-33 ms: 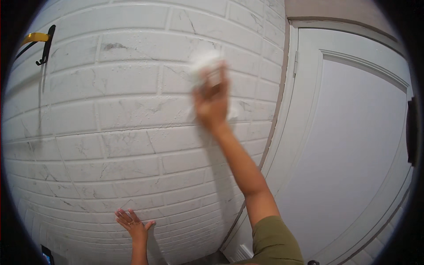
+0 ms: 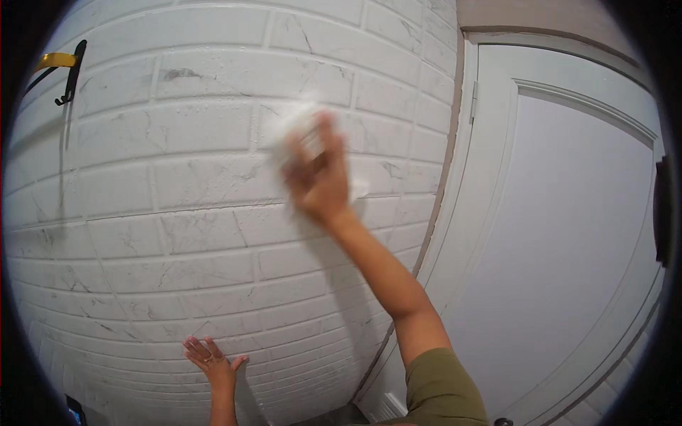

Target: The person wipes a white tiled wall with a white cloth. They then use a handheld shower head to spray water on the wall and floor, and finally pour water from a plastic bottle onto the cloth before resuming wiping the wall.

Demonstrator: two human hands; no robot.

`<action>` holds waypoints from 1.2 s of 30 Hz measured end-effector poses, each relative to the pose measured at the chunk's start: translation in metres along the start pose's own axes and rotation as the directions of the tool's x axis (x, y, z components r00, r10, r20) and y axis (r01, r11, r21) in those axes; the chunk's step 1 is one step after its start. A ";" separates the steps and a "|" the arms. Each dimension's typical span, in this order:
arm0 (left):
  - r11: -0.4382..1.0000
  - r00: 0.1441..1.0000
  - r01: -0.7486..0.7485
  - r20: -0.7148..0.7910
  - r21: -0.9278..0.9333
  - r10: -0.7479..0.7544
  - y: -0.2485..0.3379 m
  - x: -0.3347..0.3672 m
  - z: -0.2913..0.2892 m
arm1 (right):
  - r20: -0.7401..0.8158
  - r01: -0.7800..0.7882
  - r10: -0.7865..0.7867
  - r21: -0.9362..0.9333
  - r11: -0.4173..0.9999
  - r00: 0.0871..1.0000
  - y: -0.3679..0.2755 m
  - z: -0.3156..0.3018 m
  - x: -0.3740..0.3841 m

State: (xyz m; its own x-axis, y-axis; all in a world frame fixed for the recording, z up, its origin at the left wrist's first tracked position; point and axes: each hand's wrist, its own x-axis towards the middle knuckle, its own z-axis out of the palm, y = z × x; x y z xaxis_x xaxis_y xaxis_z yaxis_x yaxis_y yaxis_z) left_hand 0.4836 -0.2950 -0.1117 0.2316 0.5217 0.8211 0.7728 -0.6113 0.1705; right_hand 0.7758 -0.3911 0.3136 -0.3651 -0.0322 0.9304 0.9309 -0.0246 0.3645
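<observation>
My right hand [image 2: 323, 188] is raised against the white brick-patterned wall [image 2: 206, 131], its fingers pressing a white cloth [image 2: 293, 126] to the surface. Motion blurs both the cloth and the fingers, so its exact shape and material are unclear. A white end of it sticks out beside the palm. Lower down and to the left, my left hand [image 2: 215, 361] rests with spread fingers on the same wall and holds nothing. Small wet-looking specks dot the wall left of the cloth.
At upper left, a black hook bracket [image 2: 69, 74] with a yellow piece [image 2: 58, 62] is fixed to the wall. A white door [image 2: 568, 227] in its frame stands to the right. Some dark object with a lit blue patch [image 2: 74, 408] shows at the bottom left.
My right hand has slid the white cloth down and to the left across the wall. My left hand stays in place.
</observation>
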 end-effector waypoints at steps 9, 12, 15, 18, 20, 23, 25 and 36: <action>1.000 1.000 0.017 0.009 0.005 -0.017 -0.004 -0.006 0.004 | -0.101 -0.075 0.068 -0.075 0.994 0.993 0.095 -0.028 0.013; 0.998 1.000 0.012 -0.012 -0.054 -0.013 0.009 -0.001 0.009 | -0.231 -0.378 0.341 -0.144 0.914 0.911 0.173 -0.071 0.001; 0.997 1.000 0.019 -0.010 -0.069 -0.020 0.010 -0.005 0.012 | -0.285 -0.508 0.440 -0.238 0.828 0.851 0.158 -0.071 -0.017; 0.999 0.999 0.038 -0.015 -0.026 -0.038 0.000 -0.007 0.002 | -0.106 -0.409 0.400 -0.074 0.910 0.910 0.055 -0.034 -0.053; 0.998 0.999 0.034 -0.022 -0.045 -0.035 0.004 -0.005 0.003 | 0.026 -0.179 0.184 -0.146 0.973 0.982 -0.011 -0.015 -0.110; 0.997 1.000 0.012 -0.015 -0.078 -0.013 0.007 -0.004 0.012 | 0.252 0.116 -0.141 0.112 0.987 0.957 -0.110 -0.005 -0.221; 0.998 1.000 0.003 -0.010 -0.063 -0.004 0.008 0.000 0.006 | 0.444 0.424 -0.490 0.246 0.872 0.750 -0.136 -0.007 -0.265; 0.999 1.000 -0.001 -0.009 -0.050 0.000 0.004 -0.004 0.004 | -0.096 -0.474 0.467 -0.073 0.878 0.879 0.054 -0.056 -0.179</action>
State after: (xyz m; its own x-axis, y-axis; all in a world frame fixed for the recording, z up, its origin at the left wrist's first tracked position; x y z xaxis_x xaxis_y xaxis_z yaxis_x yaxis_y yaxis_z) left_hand 0.4879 -0.2977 -0.1166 0.2266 0.5162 0.8260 0.7422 -0.6407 0.1967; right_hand 0.8913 -0.4424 0.1643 0.1123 -0.1356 0.9844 0.9891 -0.0793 -0.1238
